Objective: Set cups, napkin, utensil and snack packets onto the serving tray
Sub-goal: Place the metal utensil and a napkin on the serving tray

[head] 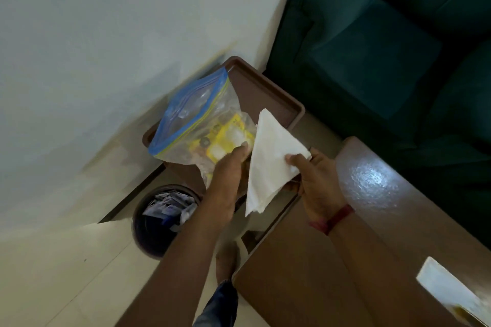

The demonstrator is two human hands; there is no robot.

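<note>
Here, in the single head view, a person looks steeply down past both forearms at a brown tray point(265, 87) in the centre of the frame, beyond a brown table point(305, 260) that fills the lower right. The left hand point(231, 164), centre frame, is closed on the lower edge of a clear bag point(196, 119) with a blue zip strip, holding it up over the tray; the grip low on the bag probably keeps the contents from spilling while it is carried in. Inside, bunched at the bottom, are yellow packets point(225, 138), glossy and crinkled. The right hand point(316, 175), just right of centre, pinches one corner of a white napkin point(268, 162), folded to a triangle, soft and matte; it hangs over the tray's near edge, seemingly about to be laid down. A red band point(334, 218) circles that wrist. The tray is smooth plastic with a raised rim and rounded corners; no cups or utensil are visible on it. At lower left a round bin point(159, 220) holds crumpled wrappers. A dark green sofa point(385, 48) fills the upper right; a pale wall point(93, 34) fills the upper left.
</note>
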